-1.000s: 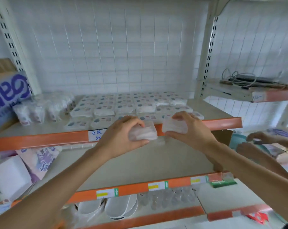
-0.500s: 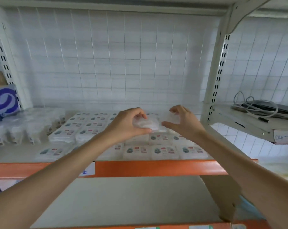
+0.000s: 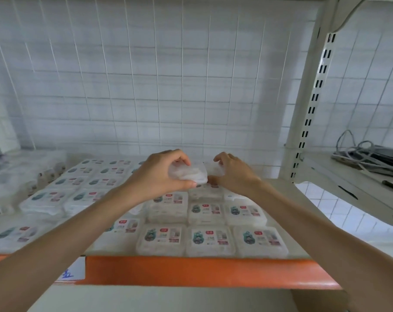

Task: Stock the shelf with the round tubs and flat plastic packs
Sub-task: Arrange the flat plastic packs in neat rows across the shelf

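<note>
— Which step is in hand?

— Placement, it is judged. One flat pack (image 3: 191,174) is gripped between the thumb and curled fingers of the left hand (image 3: 159,174) and held just above the packs already laid toward the back of the shelf (image 3: 191,271). A second pack (image 3: 216,168) is held under the curled fingers of the right hand (image 3: 236,176), just beside the first. Much of it is hidden.

— What is called for next?

— A free spot must be chosen, probably at the back of the rows. Each pack should then be set down flat and squared with its neighbours, so that the rows are not nudged.

— How many are counted?

— Two packs are counted in the hands. Of the laid packs (image 3: 210,239), five are made out in the front row and five in the row behind. The rows farther back are blurred and partly covered by the arms, so no total is given. No round tub is plainly made out, and a clear-wrapped bundle (image 3: 22,174) at the left cannot be identified.
</note>
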The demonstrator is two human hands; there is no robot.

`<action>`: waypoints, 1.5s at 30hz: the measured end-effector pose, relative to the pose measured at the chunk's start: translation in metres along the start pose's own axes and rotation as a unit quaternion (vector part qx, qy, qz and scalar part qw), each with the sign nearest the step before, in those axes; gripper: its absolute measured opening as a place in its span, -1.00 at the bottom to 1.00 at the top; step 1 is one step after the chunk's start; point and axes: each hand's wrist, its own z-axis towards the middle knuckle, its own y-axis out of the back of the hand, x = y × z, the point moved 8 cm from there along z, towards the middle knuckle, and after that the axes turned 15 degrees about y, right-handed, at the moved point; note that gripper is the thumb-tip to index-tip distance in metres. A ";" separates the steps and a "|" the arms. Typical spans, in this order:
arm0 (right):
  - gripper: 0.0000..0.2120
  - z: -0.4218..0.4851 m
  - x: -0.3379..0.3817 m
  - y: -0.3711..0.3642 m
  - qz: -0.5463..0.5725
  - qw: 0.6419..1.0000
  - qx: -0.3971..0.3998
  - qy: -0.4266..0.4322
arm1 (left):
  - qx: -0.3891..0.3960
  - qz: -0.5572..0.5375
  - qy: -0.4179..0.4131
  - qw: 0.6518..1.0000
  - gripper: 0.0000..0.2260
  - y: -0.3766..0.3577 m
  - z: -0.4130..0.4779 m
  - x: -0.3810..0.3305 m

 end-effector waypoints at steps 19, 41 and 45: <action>-0.63 -0.029 0.076 0.007 0.385 0.917 -0.099 -0.039 | 0.002 -0.057 -0.039 0.998 -0.31 0.006 -0.009 0.013; -0.69 -0.051 0.102 0.020 0.465 0.863 -0.177 0.084 | 0.206 -0.261 0.267 0.904 -0.55 0.015 -0.026 0.046; -0.65 -0.051 0.098 0.014 0.458 0.866 -0.188 0.069 | 0.175 -0.365 0.239 0.883 -0.75 0.016 -0.023 0.048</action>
